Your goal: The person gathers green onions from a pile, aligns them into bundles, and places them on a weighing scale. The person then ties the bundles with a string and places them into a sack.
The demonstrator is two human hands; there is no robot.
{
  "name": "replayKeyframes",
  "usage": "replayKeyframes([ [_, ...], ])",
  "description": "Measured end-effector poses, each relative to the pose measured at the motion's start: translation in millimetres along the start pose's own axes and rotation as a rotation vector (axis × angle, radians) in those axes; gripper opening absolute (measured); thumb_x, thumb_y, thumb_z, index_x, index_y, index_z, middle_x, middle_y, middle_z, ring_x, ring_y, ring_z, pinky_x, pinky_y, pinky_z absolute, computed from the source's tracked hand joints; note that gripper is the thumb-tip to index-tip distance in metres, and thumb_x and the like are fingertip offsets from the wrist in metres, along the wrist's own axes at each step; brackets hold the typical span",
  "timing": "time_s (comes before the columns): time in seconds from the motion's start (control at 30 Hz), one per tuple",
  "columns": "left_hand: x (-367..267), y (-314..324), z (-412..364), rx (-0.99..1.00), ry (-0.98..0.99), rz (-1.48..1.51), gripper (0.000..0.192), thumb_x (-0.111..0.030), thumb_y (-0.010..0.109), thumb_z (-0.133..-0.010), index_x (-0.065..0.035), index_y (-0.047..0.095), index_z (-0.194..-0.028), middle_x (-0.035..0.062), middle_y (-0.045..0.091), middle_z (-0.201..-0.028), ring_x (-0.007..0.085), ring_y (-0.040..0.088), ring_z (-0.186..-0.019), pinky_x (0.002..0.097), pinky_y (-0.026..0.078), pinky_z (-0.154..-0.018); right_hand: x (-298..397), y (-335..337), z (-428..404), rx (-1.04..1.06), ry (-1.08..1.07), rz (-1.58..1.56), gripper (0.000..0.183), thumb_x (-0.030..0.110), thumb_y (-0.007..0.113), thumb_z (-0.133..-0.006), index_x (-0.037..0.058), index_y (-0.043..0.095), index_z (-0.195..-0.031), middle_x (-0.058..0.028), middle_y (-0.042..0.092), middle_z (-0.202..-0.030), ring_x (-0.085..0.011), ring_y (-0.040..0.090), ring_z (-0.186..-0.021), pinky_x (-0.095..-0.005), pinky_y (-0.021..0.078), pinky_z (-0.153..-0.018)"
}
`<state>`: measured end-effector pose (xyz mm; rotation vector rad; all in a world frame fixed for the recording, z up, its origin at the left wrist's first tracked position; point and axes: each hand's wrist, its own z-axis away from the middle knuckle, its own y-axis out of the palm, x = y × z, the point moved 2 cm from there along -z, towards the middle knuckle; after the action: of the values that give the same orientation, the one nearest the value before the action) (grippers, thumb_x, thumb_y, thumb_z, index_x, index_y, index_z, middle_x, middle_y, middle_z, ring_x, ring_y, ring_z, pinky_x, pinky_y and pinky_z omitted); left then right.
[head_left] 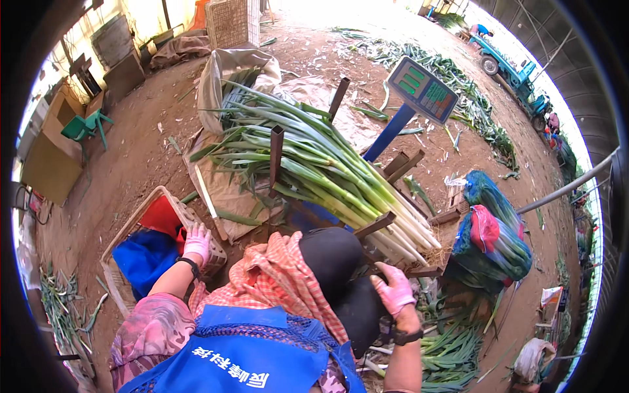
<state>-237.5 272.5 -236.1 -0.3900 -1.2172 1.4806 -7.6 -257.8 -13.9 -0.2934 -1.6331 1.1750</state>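
Note:
My left hand (198, 244), in a pink-and-white glove, rests on the near rim of a plastic crate (114, 245). Blue cloth (147, 260) and red cloth (162, 216) lie inside that crate. Gloved alike, my right hand (394, 291) hangs beside my dark-clad knee with its fingers spread, holding nothing. In front of me a thick bundle of leeks (334, 172) lies across a scale, between upright brown metal posts (276, 157). Its white root ends point right, near my right hand, and its green leaves spread left. A blue post carries the scale's lit display (422, 91).
A sack (265, 66) stands behind the leaf ends. To the right are net-bagged leeks (491, 240), and loose leeks (449, 353) lie below them. Leaf scraps (457, 83) cover ground farther off. A green chair (87, 127) stands left; a blue cargo tricycle (511, 71) is far right.

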Motion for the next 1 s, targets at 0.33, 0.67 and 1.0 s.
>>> replayKeyframes([
  [0.33, -16.0, -32.5, 57.6, -0.022, -0.598, 0.455, 0.096, -0.028, 0.072, -0.081, 0.0017, 0.018, -0.154, 0.0261, 0.026, -0.157, 0.0379, 0.028, -0.145, 0.0378, 0.030, -0.117, -20.9, 25.0, -32.0, 0.028, -0.165, 0.031, 0.043, 0.038, 0.067, -0.086, 0.0114, 0.065, -0.119, -0.0105, 0.067, -0.116, -0.0303, 0.058, -0.113, -0.0437, 0.0456, -0.097],
  [0.67, -2.1, -7.1, 42.2, 0.409, -0.665, 0.572, 0.035, -0.015, 0.069, -0.084, -0.0084, 0.060, -0.118, 0.0183, 0.066, -0.120, 0.0340, 0.063, -0.114, 0.0417, 0.051, -0.094, -38.3, 26.0, -58.3, 0.098, -0.171, -0.024, 0.045, 0.042, 0.065, -0.088, 0.0115, 0.064, -0.121, -0.0107, 0.067, -0.116, -0.0310, 0.059, -0.112, -0.0440, 0.0466, -0.096],
  [1.0, 17.1, 19.4, 43.1, 0.234, -0.727, 0.738, 0.050, -0.045, 0.073, -0.080, -0.0065, 0.067, -0.112, 0.0181, 0.068, -0.115, 0.0329, 0.063, -0.112, 0.0405, 0.051, -0.094, -41.5, 36.4, -72.5, 0.094, -0.128, -0.028, 0.043, 0.042, 0.066, -0.087, 0.0133, 0.065, -0.120, -0.0095, 0.067, -0.115, -0.0294, 0.060, -0.111, -0.0435, 0.0468, -0.095],
])
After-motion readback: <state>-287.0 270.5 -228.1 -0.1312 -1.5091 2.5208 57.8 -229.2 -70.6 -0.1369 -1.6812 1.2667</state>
